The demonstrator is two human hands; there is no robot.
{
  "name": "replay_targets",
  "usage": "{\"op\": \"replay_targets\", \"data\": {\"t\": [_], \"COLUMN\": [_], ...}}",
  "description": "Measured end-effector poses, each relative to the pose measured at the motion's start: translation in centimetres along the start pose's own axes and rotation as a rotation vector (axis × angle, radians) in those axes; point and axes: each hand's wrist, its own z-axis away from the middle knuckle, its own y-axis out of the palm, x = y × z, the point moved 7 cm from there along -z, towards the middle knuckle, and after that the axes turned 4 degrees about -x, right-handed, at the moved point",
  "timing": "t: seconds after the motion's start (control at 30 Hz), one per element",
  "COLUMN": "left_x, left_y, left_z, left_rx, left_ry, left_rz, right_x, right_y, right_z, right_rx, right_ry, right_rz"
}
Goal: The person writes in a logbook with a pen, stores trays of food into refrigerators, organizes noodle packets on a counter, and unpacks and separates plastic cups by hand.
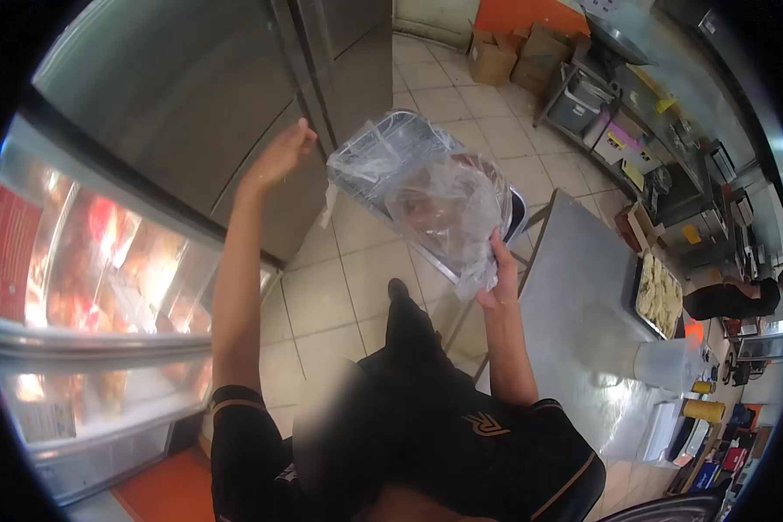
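My right hand point(499, 277) grips the near right edge of a rectangular metal tray point(444, 265), its thumb over clear plastic. The tray is tilted in front of me above the floor. Crumpled clear plastic film point(378, 150) covers its far left part. On its right part lies a clear plastic bag point(439, 204) with something brownish inside, hard to make out. My left hand point(280, 159) is raised in front of a steel cabinet door point(270, 165), apart from the tray. Its fingers are curled together, and whether anything is between them is hidden.
At left stands a lit glass-fronted fridge point(113, 270) with packed goods. On the right is a steel table point(565, 270) bearing a tray of pale food point(659, 296) and a translucent container point(665, 364). Cardboard boxes point(493, 56) sit at the back; another person's arm point(726, 300) shows at far right.
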Motion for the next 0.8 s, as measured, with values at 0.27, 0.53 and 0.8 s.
{"op": "replay_targets", "data": {"t": [0.27, 0.53, 0.8], "left_x": [-2.1, -6.6, -1.5], "left_y": [-10.0, -10.8, -5.1], "left_z": [-26.3, -38.7, -38.5], "left_rx": [-0.506, -1.422, -1.497], "left_ry": [0.264, 0.226, 0.079], "left_rz": [-0.294, -0.490, -0.549], "right_x": [8.9, 19.1, 22.4], "right_y": [9.5, 16.7, 18.5], "right_z": [-20.3, -38.8, -49.3], "right_rx": [0.087, 0.149, -0.008], "right_ry": [-0.072, -0.033, 0.032], "right_rz": [0.051, 0.149, 0.306]}}
